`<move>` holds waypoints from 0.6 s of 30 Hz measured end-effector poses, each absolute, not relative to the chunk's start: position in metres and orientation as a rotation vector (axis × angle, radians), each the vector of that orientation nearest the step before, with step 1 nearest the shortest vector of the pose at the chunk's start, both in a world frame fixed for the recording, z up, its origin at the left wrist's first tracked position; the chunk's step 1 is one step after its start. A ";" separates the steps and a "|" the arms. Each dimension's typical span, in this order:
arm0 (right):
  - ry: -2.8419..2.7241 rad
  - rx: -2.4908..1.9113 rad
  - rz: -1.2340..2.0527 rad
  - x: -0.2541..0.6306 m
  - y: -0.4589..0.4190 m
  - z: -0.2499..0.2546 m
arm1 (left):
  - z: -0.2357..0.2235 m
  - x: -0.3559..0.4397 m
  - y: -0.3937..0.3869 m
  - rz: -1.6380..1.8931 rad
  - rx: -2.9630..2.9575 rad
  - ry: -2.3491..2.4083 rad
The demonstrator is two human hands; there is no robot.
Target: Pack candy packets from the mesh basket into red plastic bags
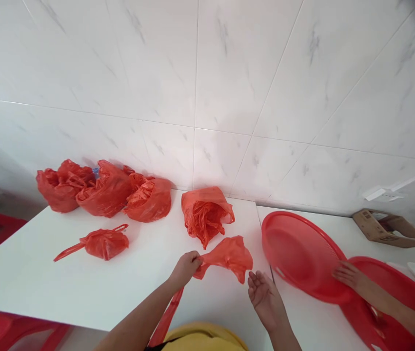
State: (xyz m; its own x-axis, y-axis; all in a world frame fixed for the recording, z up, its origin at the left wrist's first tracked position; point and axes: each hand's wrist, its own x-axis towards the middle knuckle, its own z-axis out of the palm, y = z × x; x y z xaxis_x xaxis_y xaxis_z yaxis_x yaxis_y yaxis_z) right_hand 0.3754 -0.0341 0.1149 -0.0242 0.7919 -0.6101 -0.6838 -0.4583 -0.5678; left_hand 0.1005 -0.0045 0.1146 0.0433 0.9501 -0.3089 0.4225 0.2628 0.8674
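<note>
My left hand (187,268) is closed around the gathered end of a red plastic bag (229,256), which spreads out to the right above the white table (148,282). My right hand (266,297) is open, palm up with the fingers slightly curled, just below the bag's loose right end and apart from it. Right behind the held bag stands another red plastic bag (207,209) with its crumpled mouth towards me. A small tied red bag (107,243) lies to the left, its handles stretched out.
Several full red bags (105,190) stand along the tiled wall at the left. At right, another person's hand (349,275) touches a red basin (298,253), which overlaps a second red basin (361,312). An open cardboard box (383,231) sits by the wall. Red stools (6,326) flank the table.
</note>
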 end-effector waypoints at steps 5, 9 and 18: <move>-0.338 -1.250 1.940 0.351 -0.051 0.119 | 0.114 0.114 -0.012 0.793 1.122 1.513; -0.674 -1.454 1.885 0.309 -0.056 0.124 | 0.118 0.133 -0.022 0.859 1.034 1.395; -0.430 -1.459 1.794 0.304 -0.042 0.108 | 0.124 0.130 -0.031 1.076 0.549 1.262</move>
State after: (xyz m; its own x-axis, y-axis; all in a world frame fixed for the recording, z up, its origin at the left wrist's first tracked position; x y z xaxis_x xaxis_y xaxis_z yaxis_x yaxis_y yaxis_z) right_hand 0.3044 -0.0424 0.1078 -0.0480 0.7350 -0.6764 -0.3481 -0.6470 -0.6784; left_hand 0.1305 -0.0309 0.1240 -0.0595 0.8733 -0.4836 -0.3392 0.4379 0.8326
